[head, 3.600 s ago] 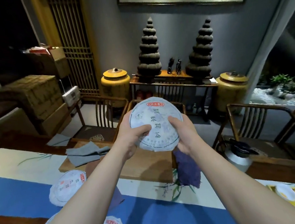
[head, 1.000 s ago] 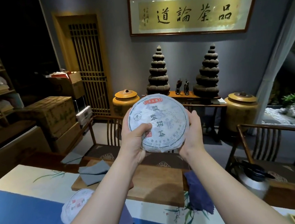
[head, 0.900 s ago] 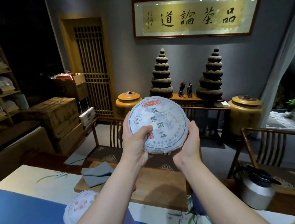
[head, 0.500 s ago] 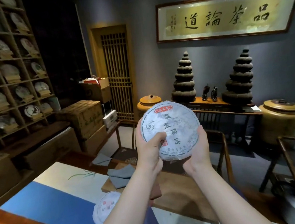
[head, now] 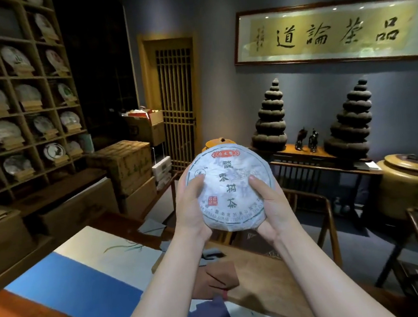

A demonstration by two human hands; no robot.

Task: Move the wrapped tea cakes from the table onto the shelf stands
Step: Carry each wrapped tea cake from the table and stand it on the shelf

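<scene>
Now | both hands' fingers grip tea cake (head: 230, 189) upright | L hand (head: 192, 209) | R hand (head: 272, 208)

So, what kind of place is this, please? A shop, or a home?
Most likely a tea shop or tea room. The shelf on the left shows many wrapped tea cakes on small stands, both hands hold a wrapped tea cake, and the framed calligraphy hangs above stacked dark tea towers.

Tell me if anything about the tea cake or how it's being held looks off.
Nothing stands out. The wrapped tea cake is upright, label facing the camera, wrapper intact, gripped at its lower sides by the left hand and right hand.
</scene>
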